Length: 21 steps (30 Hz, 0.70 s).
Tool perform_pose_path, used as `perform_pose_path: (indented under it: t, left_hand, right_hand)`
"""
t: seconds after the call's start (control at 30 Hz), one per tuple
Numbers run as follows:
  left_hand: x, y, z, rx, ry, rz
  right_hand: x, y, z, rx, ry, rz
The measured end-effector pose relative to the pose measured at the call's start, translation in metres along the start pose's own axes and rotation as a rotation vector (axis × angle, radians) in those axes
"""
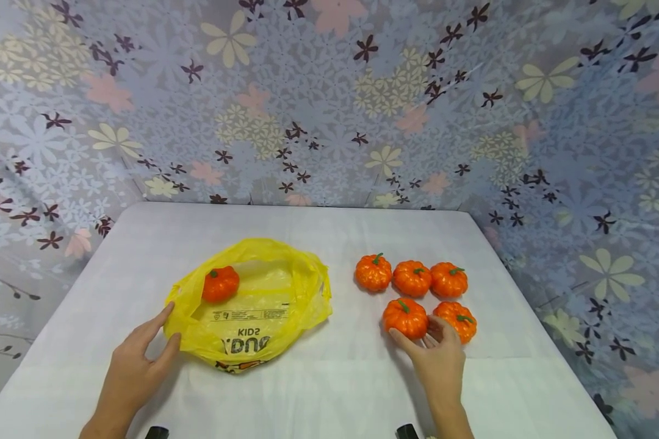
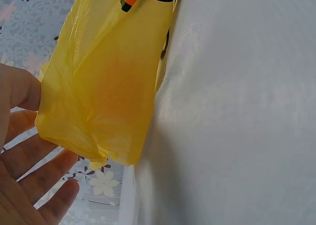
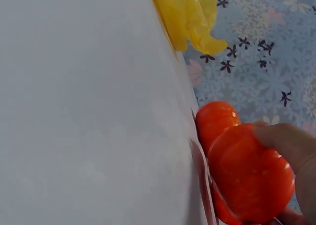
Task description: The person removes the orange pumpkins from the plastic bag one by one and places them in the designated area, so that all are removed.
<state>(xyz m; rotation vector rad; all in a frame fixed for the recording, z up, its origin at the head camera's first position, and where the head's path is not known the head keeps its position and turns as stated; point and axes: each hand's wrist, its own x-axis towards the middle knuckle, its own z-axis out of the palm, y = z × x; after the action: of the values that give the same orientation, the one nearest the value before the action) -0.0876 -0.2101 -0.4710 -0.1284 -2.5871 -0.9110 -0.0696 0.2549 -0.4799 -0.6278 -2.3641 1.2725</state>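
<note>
A yellow plastic bag lies on the left part of the table, its mouth spread wide, with a small orange toy pumpkin inside at the left. My left hand touches the bag's left edge, fingers spread and mostly straight; in the left wrist view the pumpkin shows faintly through the bag. On the right, my right hand holds another pumpkin between thumb and fingers. Against that hand's right side sits a further pumpkin. Whether the held pumpkin touches the table cannot be told.
Behind the held pumpkin stand three more in a row: a left one, a middle one and a right one. White cloth covers the table. Flower-patterned fabric rises behind and beside it.
</note>
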Motion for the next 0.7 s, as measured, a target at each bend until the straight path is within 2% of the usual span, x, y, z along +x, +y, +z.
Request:
perform_pose_path:
  t: [0.3, 0.53, 0.63, 0.7]
  left_hand:
    - [-0.002, -0.001, 0.000, -0.008, 0.011, 0.016]
    - [-0.002, 0.000, -0.002, -0.010, 0.003, 0.012]
    - [-0.002, -0.001, -0.001, -0.016, 0.012, 0.017]
    - [-0.002, -0.001, -0.001, -0.012, 0.012, 0.011]
  right_hand:
    - [0.001, -0.002, -0.005, -0.240, 0.012, -0.010]
    - [-0.002, -0.005, -0.010, -0.373, -0.013, -0.061]
    - [-0.004, -0.007, -0.010, -0.425, -0.020, -0.047]
    - [-0.001, -0.006, -0.015, -0.437, -0.055, -0.045]
